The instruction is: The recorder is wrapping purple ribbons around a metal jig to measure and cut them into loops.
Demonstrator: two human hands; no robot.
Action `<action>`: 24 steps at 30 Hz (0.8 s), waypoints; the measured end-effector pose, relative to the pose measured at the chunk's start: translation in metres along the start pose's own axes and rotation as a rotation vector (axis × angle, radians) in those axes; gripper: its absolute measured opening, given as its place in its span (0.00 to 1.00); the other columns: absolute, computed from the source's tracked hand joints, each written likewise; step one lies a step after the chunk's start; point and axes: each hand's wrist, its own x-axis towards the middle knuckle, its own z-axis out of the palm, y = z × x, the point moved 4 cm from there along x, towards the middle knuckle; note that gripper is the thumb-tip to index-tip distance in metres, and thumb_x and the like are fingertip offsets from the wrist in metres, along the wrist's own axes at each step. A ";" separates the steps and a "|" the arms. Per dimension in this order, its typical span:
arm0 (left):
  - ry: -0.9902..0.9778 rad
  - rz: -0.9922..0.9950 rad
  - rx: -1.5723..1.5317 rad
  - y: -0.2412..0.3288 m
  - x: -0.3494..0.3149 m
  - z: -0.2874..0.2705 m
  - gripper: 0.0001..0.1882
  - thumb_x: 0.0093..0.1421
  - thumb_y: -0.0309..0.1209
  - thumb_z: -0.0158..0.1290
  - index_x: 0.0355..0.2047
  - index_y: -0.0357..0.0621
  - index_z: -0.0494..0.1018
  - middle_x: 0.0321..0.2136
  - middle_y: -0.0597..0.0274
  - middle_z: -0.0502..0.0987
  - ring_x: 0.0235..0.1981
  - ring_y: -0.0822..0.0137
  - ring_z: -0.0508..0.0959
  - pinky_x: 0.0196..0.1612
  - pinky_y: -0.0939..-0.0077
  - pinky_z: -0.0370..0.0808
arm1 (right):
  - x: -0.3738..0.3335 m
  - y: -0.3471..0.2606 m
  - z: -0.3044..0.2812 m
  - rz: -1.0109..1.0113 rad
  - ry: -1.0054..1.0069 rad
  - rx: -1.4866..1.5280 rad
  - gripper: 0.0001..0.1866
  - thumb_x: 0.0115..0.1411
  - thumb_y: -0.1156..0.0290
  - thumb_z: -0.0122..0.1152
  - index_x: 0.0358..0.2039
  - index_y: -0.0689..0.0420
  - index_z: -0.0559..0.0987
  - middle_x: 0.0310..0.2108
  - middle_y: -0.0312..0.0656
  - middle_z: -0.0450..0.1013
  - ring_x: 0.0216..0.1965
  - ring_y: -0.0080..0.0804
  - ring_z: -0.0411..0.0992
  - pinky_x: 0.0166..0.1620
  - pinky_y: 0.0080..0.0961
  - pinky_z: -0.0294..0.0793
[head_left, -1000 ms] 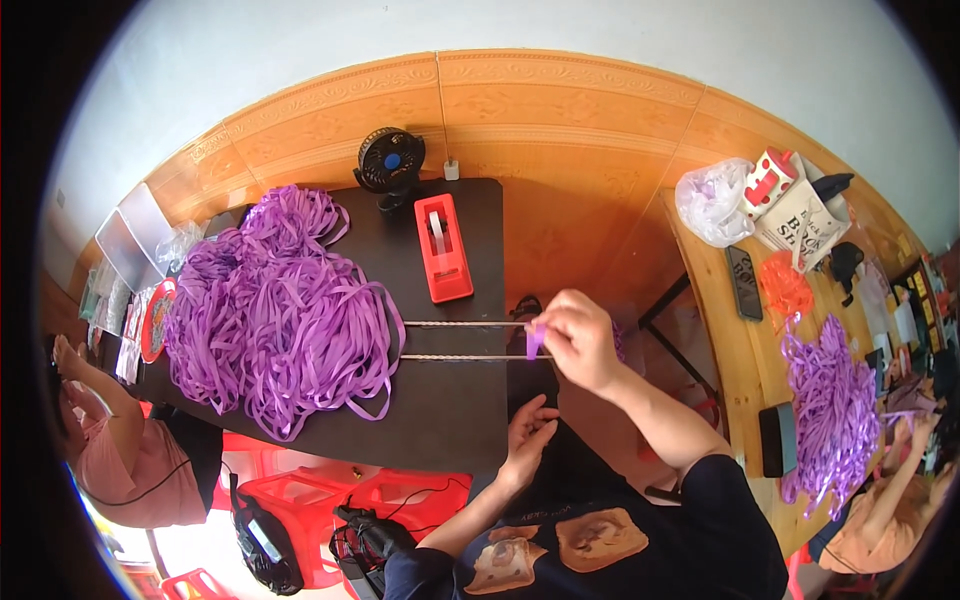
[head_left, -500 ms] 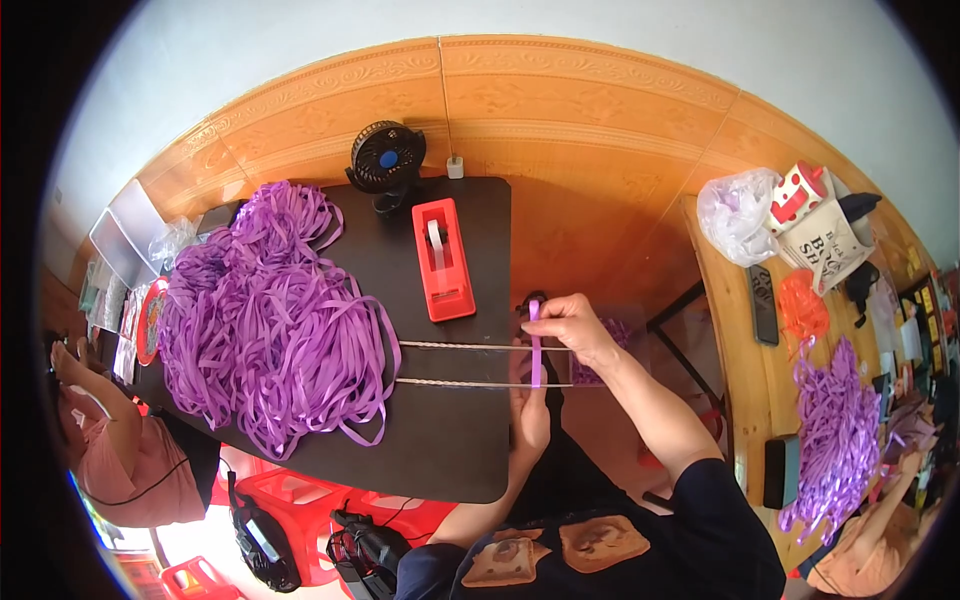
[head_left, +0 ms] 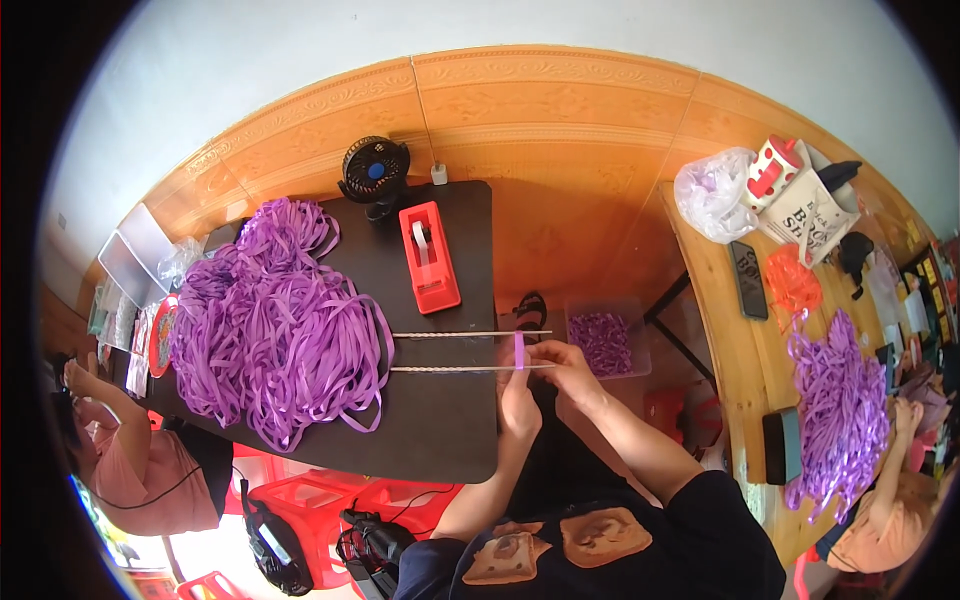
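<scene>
Two thin metal rods [head_left: 455, 334] stick out side by side past the right edge of the dark table. A strip of purple ribbon [head_left: 519, 352] is wrapped around both near their free ends. My left hand [head_left: 519, 408] is closed below the front rod, its thumb against the ribbon's lower end. My right hand [head_left: 566, 370] reaches in from the right with bent fingers pinched beside the ribbon; its fingertips are partly hidden. A big heap of purple ribbon [head_left: 270, 330] covers the table's left side.
On the dark table [head_left: 440, 430] stand a red tape dispenser [head_left: 430, 258] and a black fan [head_left: 376, 170]. Below on the floor, a clear bin [head_left: 606, 340] holds purple pieces. To the right, a wooden table [head_left: 715, 350] carries bags and more ribbon. Other people sit left and right.
My right hand has come down from above the rods to beside the front rod. The ribbon's raised upper end now lies around the rods. The whole view has shifted slightly.
</scene>
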 end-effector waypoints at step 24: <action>0.038 -0.132 -0.175 0.000 -0.014 -0.004 0.15 0.66 0.26 0.41 0.49 0.32 0.70 0.47 0.53 0.74 0.50 0.64 0.72 0.56 0.72 0.66 | -0.036 0.000 0.030 -0.199 0.123 0.182 0.09 0.58 0.81 0.53 0.37 0.68 0.80 0.33 0.41 0.78 0.35 0.23 0.73 0.40 0.18 0.71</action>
